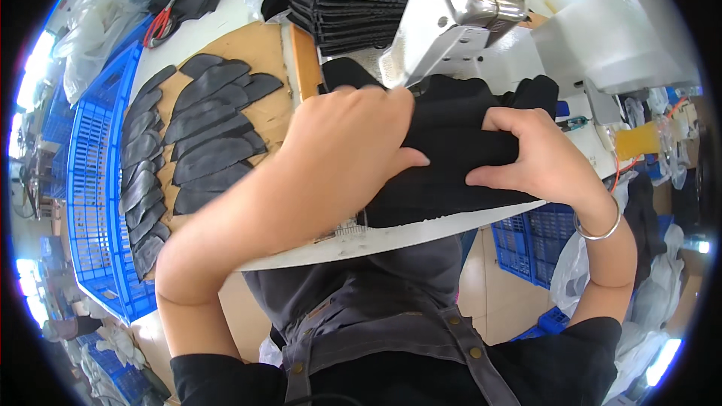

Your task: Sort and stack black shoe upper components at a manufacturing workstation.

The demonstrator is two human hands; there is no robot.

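Observation:
A black fabric piece (444,150) lies on the white sewing table, partly under the head of a white sewing machine (430,26). My left hand (350,139) is over the fabric's left part, close to the machine's needle area. Its fingers are curled, with the thumb resting out over the cloth; the fingertips are hidden behind the hand. On the right, my right hand (538,154) has a raised fold of the same fabric between its thumb and fingers. The stitching point is hidden behind the machine head and my left hand.
Left of the machine, rows of dark curved pieces (214,124) lie on a brown board (259,49). A blue basket (94,203) stands at the far left. Behind are a stack of black cut pieces (353,11) and red-handled scissors (159,26). Blue crates (534,244) sit below, right.

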